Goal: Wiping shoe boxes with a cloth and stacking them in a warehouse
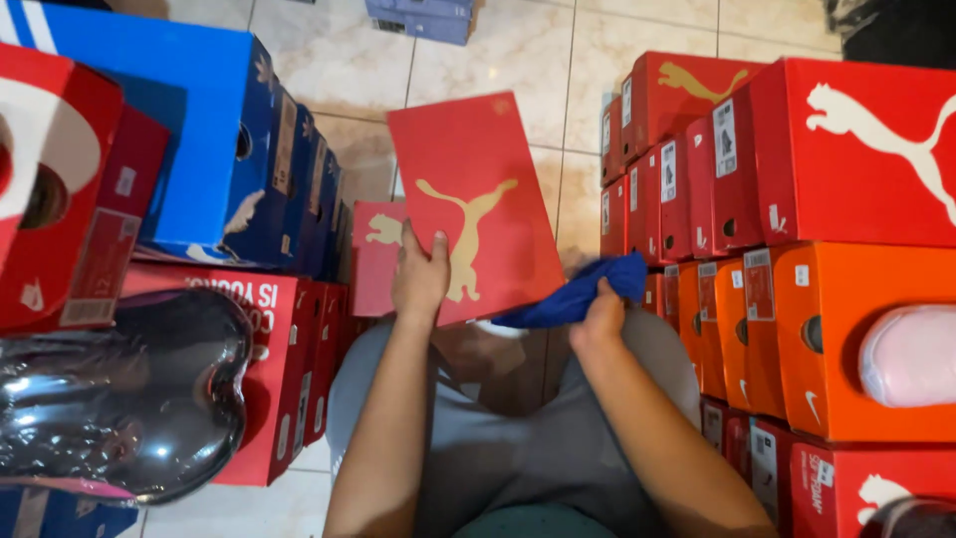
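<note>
Head view, landmark: the red shoebox lid (476,204), held up over the person's lap, is the thing every place below is told from.

Lid, position: it floats above the tiled floor (498,50) between the box stacks, its face with a gold animal figure turned up to the camera.

Lid, long axis: it runs from the near edge by the hands up and slightly left toward the far floor, so the lid is tilted a little off upright in the picture.

Left hand (419,282): it sits at the lid's near left corner, thumb laid on the printed face and the other fingers hidden behind, closed in a pinch on the lid.

Right hand (598,317): it is just right of the lid's near right corner, fingers curled tight round a bunched blue cloth (578,294); whether the fingers also touch the lid I cannot tell.

Cloth to lid: the cloth lies at the lid's lower right edge, touching or overlapping it, its free end pointing right, away from the lid.

Nearer hand: the left hand alone carries the lid; the right, with the cloth, is beside it.

Left of lid: a blue shoebox (189,139) on stacked red boxes (289,369), and a shiny silver balloon (119,394) nearer the camera.

Right of lid: stacked red shoeboxes (797,149) above orange shoeboxes (797,339).

Below lid: grey shorts (518,438).
</note>
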